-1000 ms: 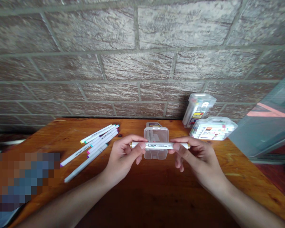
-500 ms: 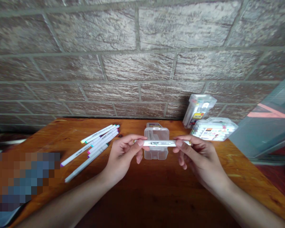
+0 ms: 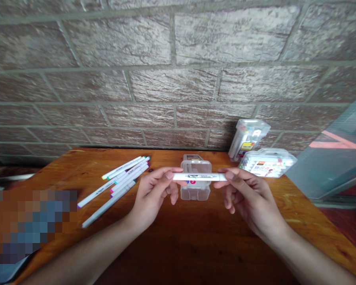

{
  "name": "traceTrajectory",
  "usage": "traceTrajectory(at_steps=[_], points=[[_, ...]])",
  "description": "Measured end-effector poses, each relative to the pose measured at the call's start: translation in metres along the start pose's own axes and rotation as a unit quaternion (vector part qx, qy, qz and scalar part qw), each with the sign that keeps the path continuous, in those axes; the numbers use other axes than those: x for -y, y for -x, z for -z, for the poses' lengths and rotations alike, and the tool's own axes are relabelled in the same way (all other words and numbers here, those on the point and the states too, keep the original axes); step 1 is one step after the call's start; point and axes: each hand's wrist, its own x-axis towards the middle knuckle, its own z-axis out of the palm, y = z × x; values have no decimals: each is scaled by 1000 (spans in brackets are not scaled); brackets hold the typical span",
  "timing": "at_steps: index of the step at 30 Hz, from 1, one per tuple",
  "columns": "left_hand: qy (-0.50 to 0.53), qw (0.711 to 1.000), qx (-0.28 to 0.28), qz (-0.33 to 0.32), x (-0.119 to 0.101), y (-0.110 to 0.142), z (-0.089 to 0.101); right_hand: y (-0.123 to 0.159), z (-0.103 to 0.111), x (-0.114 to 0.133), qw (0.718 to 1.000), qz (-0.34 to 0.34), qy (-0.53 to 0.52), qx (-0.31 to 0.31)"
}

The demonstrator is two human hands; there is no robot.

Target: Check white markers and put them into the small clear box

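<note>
A white marker pen (image 3: 200, 176) with black print lies level across the middle of the view, held by both ends above the table. My left hand (image 3: 154, 190) pinches its left end between thumb and fingers. Its right end is in the pinch of my right hand (image 3: 246, 192). Fingertips cover the tips of the pen. Just behind it stands an open clear plastic case (image 3: 195, 194), partly hidden by the pen; a little red and blue shows inside. To the left of my left hand, several white markers (image 3: 118, 182) with coloured ends lie in a loose pile.
A clear upright case of markers (image 3: 246, 140) stands at the back right by the brick wall (image 3: 195, 83). In front of it is a clear handled case (image 3: 268, 164) filled with markers. The wooden table (image 3: 190, 245) has its right edge beyond my right arm. A pixelated patch covers the lower left.
The marker has turned about its length, its print now facing differently. Both thumbs have shifted slightly, the right one further outward along the pen. The hands stay in nearly the same place.
</note>
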Motion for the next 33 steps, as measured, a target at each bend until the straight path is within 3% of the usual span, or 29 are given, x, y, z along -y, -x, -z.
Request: traceTrajectory(at_steps=[14,33], points=[[24,999,-22,1,-3,-1,-1,2,-1,5,999,-18,-36,24],[19,999,-28,-14,-3,-1,-2,3,0,3,1000,-2,-9,20]])
